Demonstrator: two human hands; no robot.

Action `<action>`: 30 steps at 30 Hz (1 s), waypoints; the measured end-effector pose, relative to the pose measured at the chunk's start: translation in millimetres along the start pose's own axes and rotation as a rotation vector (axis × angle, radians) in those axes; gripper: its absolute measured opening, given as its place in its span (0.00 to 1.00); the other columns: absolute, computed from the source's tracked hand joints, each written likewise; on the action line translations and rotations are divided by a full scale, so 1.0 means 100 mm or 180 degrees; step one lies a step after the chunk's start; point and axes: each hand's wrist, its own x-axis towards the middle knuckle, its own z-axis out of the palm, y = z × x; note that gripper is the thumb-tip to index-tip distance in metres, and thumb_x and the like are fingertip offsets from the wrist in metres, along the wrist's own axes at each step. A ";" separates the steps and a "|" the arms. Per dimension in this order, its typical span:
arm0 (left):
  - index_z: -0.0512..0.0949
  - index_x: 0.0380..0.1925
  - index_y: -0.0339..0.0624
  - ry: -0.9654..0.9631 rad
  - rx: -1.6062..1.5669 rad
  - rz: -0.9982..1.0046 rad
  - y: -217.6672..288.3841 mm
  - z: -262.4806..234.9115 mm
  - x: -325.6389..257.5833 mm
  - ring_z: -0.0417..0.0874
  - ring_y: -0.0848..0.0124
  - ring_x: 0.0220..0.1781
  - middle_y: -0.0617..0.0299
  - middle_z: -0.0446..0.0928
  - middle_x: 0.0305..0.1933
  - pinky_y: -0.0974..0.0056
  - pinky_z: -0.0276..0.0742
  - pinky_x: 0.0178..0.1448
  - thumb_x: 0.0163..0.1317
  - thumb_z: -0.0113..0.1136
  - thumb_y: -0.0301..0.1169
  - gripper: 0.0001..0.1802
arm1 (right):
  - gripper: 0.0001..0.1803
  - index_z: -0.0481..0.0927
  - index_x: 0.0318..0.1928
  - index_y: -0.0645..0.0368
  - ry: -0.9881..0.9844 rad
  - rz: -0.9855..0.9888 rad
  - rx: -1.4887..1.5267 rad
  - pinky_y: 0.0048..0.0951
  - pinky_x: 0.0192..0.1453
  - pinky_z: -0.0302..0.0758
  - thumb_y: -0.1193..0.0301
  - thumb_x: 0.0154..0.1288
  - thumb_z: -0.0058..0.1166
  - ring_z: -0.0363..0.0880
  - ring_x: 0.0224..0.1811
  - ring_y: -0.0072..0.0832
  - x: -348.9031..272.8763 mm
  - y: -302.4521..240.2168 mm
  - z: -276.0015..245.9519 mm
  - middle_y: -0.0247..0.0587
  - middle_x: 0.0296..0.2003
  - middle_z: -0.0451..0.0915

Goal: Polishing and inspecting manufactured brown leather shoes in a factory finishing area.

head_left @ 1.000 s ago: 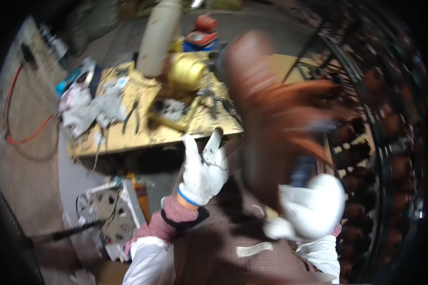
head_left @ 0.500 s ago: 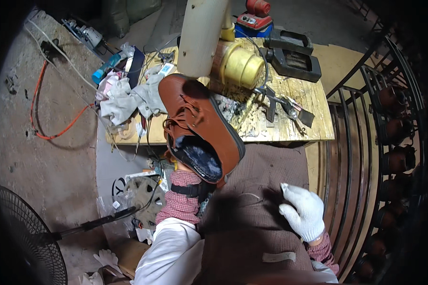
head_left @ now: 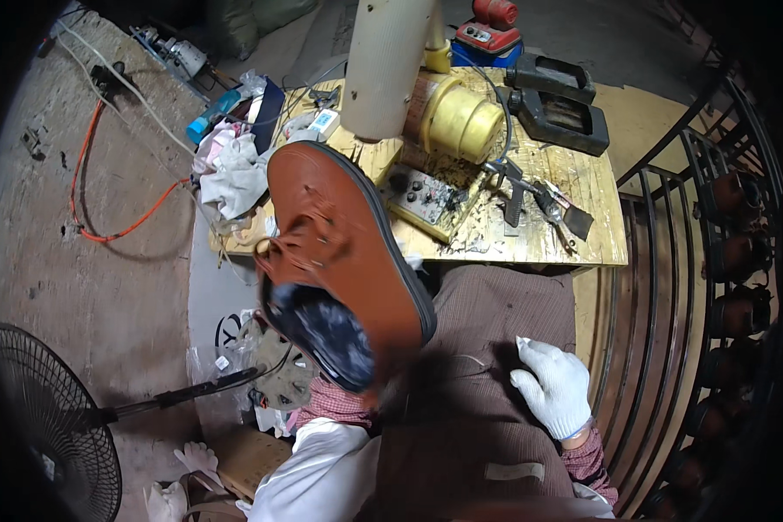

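A brown leather shoe (head_left: 339,235) with a dark sole rim and a dark patterned lining is held up close to the camera, toe pointing away toward the bench. My left forearm, in a white sleeve with a plaid cuff, runs up under its heel. My left hand is hidden behind the shoe and carries it. My right hand (head_left: 552,387), in a white glove, rests flat on the brown cloth (head_left: 487,313) over my lap and holds nothing.
A wooden workbench (head_left: 574,235) ahead bears a yellow motor (head_left: 461,122), a cream post (head_left: 387,61), black tools and rags (head_left: 230,170). A metal rack (head_left: 670,287) with dark shoes curves along the right. A black fan (head_left: 43,409) and an orange cable (head_left: 104,230) lie left.
The shoe passed from the right side, over my right hand, to my left hand and swung left. My right hand dropped onto my lap. My left hand, open before, is now behind the shoe.
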 end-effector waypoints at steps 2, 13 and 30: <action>0.74 0.65 0.42 -0.0042 0.0077 0.0088 -0.14 0.21 -0.02 0.80 0.52 0.65 0.48 0.80 0.62 0.45 0.75 0.73 0.77 0.44 0.57 0.33 | 0.22 0.85 0.53 0.58 0.0150 -0.0139 0.0100 0.37 0.45 0.80 0.57 0.65 0.64 0.86 0.45 0.40 0.00 -0.03 0.05 0.42 0.48 0.87; 0.59 0.77 0.47 0.0893 0.1207 0.0354 0.09 0.32 0.40 0.74 0.58 0.72 0.58 0.67 0.76 0.51 0.72 0.75 0.74 0.44 0.65 0.43 | 0.19 0.85 0.50 0.56 0.0104 0.0136 -0.0044 0.39 0.47 0.80 0.58 0.63 0.65 0.86 0.44 0.43 -0.32 -0.06 0.11 0.43 0.46 0.87; 0.53 0.79 0.46 0.1631 0.1861 0.2332 0.63 0.91 1.28 0.78 0.65 0.65 0.56 0.72 0.69 0.58 0.77 0.67 0.68 0.69 0.44 0.47 | 0.21 0.85 0.53 0.57 0.0102 -0.0178 -0.0069 0.37 0.44 0.80 0.58 0.64 0.64 0.86 0.42 0.41 0.10 0.08 0.09 0.43 0.45 0.87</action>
